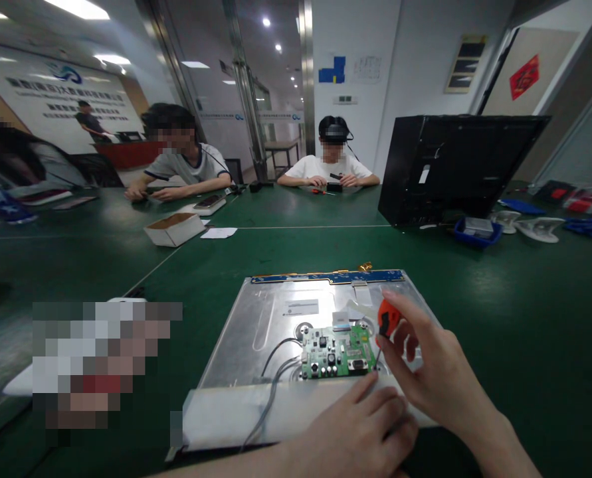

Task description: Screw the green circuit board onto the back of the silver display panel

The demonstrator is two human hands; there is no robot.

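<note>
1. The right hand (428,362) grasps an orange-and-black screwdriver with a bulbous handle (388,313), its thin metal shaft angled down to the lower right corner of a green rectangular circuit board (331,345). A tilted shaft could slip and scratch the board or nearby components.
2. The left hand (358,425) rests with bent fingers along the near side, index fingertip close to the screwdriver's tip; a slip could jab it. I cannot tell whether its fingers pinch anything.
3. The board sits on a broad, flat silver metal panel (240,338), which lies on the dark green counter (296,249) before the person. Uneven pressure might shift the panel.
4. Thin, round grey cables (270,398) loop off the board's left side; a snagging forearm could strain them. The flat white ribbon cable (341,318) at its top edge looks easily creased.
5. The metal has a dull sheen and a pressed, rounded groove. A smooth, milky white strip (230,415) covers the near edge; a narrow blue circuit strip (300,278) lines the far one.
</note>
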